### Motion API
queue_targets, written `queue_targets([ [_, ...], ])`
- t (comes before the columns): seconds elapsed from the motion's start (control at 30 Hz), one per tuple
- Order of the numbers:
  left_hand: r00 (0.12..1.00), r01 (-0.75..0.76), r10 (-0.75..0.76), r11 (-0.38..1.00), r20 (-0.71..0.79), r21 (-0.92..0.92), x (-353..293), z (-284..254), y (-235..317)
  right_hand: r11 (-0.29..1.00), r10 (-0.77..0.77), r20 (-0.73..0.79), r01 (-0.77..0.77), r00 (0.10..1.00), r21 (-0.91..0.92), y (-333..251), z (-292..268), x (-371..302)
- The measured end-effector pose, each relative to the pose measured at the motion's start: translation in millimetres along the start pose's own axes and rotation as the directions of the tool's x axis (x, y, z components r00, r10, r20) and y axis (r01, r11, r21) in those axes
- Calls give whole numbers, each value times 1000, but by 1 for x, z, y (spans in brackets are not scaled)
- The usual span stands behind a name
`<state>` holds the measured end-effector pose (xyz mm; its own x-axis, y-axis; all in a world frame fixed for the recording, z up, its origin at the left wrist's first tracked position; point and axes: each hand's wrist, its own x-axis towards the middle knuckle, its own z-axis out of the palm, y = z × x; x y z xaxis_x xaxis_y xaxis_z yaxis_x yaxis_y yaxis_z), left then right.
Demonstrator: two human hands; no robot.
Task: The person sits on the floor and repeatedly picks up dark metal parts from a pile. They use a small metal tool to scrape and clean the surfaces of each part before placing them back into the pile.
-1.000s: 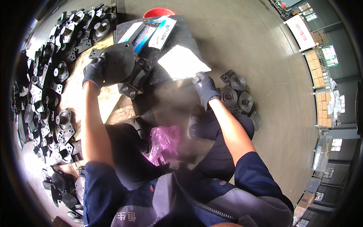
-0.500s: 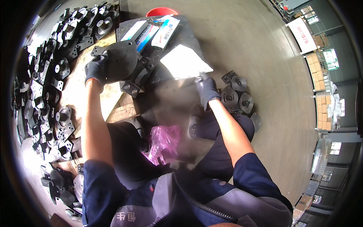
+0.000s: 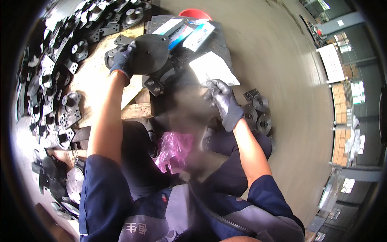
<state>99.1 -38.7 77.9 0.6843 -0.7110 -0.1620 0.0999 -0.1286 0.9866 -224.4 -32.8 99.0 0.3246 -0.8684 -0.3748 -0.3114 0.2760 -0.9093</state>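
My left hand (image 3: 122,60), in a dark glove, is closed round the edge of a dark flanged metal plate (image 3: 150,55), holding it tilted above the worktop's left end. The plate is broad and rounded, with small holes. Another dark metal part (image 3: 154,86) lies just below it. My right hand (image 3: 222,99), gloved too, is at the near edge of a bright white sheet or packet (image 3: 213,69). Its fingers are bent together in a pinch; whatever they hold is too small to make out.
Blue-and-white boxes (image 3: 199,37) lie on the black worktop (image 3: 223,45), with a red bucket (image 3: 195,14) behind. Many metal parts (image 3: 71,101) crowd a wooden pallet at left. Several round parts (image 3: 260,103) stand right of my right hand. A pink plastic bag (image 3: 175,147) lies between my legs.
The view has shifted, so the worktop appears farther right. My right hand has turned, its fingers now pointing left and pinched near the white sheet's edge. My left hand still holds the plate.
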Motion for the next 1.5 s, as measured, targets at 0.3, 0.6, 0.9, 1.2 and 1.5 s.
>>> queue_targets([
  [0.3,988,-144,146,795,44,590,51,-33,-27,969,-130,85,108,988,223,-23,42,5],
  [0.6,965,-262,174,587,196,766,60,-32,-40,948,-136,61,112,989,300,-18,76,30],
  [0.9,982,-184,123,806,145,563,56,-40,-39,825,-122,42,77,992,559,5,89,36],
  [1.2,957,-267,162,820,241,506,70,-46,-57,824,-281,-165,326,945,463,11,102,56],
  [1.5,941,-328,157,643,300,692,67,-48,-51,592,-802,-89,806,591,11,37,105,67],
])
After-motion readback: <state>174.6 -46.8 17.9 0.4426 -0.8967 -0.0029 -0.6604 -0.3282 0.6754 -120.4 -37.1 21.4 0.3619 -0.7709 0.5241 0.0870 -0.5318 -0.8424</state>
